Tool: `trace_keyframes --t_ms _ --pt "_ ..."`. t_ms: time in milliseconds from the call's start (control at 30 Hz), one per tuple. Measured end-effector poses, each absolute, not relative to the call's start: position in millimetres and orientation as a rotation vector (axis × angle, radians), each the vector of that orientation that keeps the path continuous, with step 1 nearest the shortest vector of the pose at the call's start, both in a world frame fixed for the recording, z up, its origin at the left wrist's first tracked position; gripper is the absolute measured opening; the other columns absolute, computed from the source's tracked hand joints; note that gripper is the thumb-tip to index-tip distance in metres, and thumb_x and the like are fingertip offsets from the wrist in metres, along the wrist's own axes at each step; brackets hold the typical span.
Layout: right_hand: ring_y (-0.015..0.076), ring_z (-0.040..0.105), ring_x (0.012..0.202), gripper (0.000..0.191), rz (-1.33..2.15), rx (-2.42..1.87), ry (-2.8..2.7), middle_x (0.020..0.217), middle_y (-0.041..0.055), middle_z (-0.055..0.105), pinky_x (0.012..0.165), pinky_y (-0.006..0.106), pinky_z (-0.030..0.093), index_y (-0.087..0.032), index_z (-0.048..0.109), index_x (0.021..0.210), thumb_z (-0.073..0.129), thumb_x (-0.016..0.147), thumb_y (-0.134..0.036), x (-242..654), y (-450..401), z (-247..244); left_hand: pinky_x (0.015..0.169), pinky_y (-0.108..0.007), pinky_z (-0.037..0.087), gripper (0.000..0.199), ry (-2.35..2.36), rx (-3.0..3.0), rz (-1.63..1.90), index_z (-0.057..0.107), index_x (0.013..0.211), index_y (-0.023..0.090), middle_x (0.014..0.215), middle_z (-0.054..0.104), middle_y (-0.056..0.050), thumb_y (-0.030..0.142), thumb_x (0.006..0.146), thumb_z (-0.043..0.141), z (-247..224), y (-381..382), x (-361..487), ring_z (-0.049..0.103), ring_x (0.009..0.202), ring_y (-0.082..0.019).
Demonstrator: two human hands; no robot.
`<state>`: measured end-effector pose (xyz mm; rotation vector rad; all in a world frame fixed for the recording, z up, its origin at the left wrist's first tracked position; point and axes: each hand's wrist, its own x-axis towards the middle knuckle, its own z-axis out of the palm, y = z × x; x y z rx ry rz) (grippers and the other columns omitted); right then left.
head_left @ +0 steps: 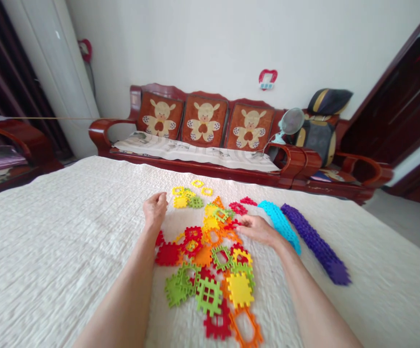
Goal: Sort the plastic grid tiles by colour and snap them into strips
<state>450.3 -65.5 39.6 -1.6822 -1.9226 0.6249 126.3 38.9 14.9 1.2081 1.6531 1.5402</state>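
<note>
My left hand [155, 209] is curled into a loose fist above the white cover, just left of a small yellow and green group. Whatever its fingers may hold is hidden. My right hand [256, 228] has thumb and fingers pinched at the edge of a red interlocking plastic piece [232, 225], on the right side of the pile. Between my arms lie many notched plastic pieces: a yellow square [239, 290], a green window-shaped piece [209, 296], a red square [168, 254] and an orange frame [246, 327]. Beyond them sits a solid yellow square [180, 202].
To the right lie a row of joined light-blue pieces [280, 224] and a row of joined purple pieces [315, 241]. A quilted white cover [68, 232] spreads under everything. Behind it stands a wooden sofa [191, 162] with bear cushions and a small fan [292, 122].
</note>
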Motion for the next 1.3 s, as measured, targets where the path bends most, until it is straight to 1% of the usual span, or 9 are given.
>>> trace_keyframes --t_ms 267,400,533,667,767,867,1000,1133,1300 --pt "0.0146 0.056 0.062 0.014 0.032 -2.031 -1.827 0.070 0.0011 0.065 0.057 0.024 0.035 -0.020 0.064 0.080 0.056 0.075 -0.030 463 -68 62 0.044 -0.021 0.038 0.038 1.633 1.017 1.642 0.070 0.080 0.012 0.053 0.056 0.001 0.043 0.068 0.052 17 41 121 0.048 0.043 -0.010" --pt "0.0175 0.062 0.074 0.016 -0.127 -2.355 -1.890 0.084 0.0078 0.069 0.060 0.025 0.035 -0.020 0.066 0.085 0.054 0.078 -0.027 454 -73 70 0.040 -0.020 0.033 0.031 1.586 0.878 1.688 0.067 0.073 0.013 0.050 0.052 0.002 0.039 0.066 0.053 21 41 120 0.044 0.039 -0.009" --pt "0.0191 0.064 0.079 0.020 0.017 -2.389 -1.987 0.088 0.0094 0.071 0.060 0.026 0.035 -0.019 0.068 0.087 0.053 0.079 -0.030 437 -73 65 0.039 -0.020 0.032 0.026 1.578 0.768 1.741 0.064 0.069 0.014 0.050 0.052 0.002 0.037 0.065 0.054 22 42 117 0.043 0.039 -0.009" --pt "0.0171 0.060 0.066 0.022 0.200 -2.339 -2.058 0.074 0.0058 0.069 0.054 0.025 0.031 -0.019 0.068 0.076 0.060 0.074 -0.039 435 -72 60 0.039 -0.020 0.032 0.025 1.613 0.759 1.798 0.063 0.066 0.015 0.051 0.052 0.002 0.038 0.067 0.053 16 47 112 0.044 0.040 -0.009" --pt "0.0157 0.057 0.062 0.027 0.355 -2.265 -2.090 0.064 0.0028 0.065 0.054 0.025 0.032 -0.020 0.066 0.065 0.064 0.070 -0.046 442 -73 57 0.041 -0.021 0.033 0.026 1.656 0.791 1.807 0.064 0.066 0.015 0.051 0.052 0.002 0.038 0.069 0.052 9 49 110 0.046 0.041 -0.010" --pt "0.0169 0.058 0.072 0.025 0.340 -2.182 -2.099 0.073 0.0035 0.066 0.063 0.024 0.039 -0.021 0.066 0.064 0.065 0.068 -0.046 447 -73 55 0.044 -0.021 0.036 0.025 1.653 0.813 1.805 0.066 0.070 0.015 0.051 0.053 0.002 0.037 0.069 0.053 4 51 111 0.048 0.043 -0.010" --pt "0.0183 0.058 0.083 0.022 0.366 -2.104 -2.134 0.092 0.0056 0.065 0.074 0.026 0.043 -0.021 0.068 0.075 0.068 0.065 -0.040 453 -73 54 0.044 -0.021 0.037 0.026 1.604 0.789 1.784 0.067 0.077 0.014 0.053 0.055 0.002 0.036 0.069 0.054 3 51 110 0.050 0.044 -0.010" --pt "0.0192 0.058 0.087 0.024 0.420 -2.072 -2.173 0.095 0.0065 0.064 0.079 0.027 0.045 -0.019 0.068 0.081 0.068 0.065 -0.037 459 -71 51 0.044 -0.021 0.038 0.027 1.514 0.742 1.726 0.065 0.082 0.013 0.056 0.058 0.001 0.034 0.066 0.056 6 49 100 0.054 0.047 -0.011" --pt "0.0186 0.059 0.089 0.017 0.363 -2.092 -2.181 0.095 0.0072 0.064 0.079 0.026 0.044 -0.018 0.068 0.081 0.063 0.068 -0.026 459 -70 49 0.046 -0.021 0.042 0.027 1.391 0.693 1.683 0.064 0.084 0.012 0.061 0.061 -0.001 0.027 0.063 0.057 8 45 90 0.058 0.051 -0.011"
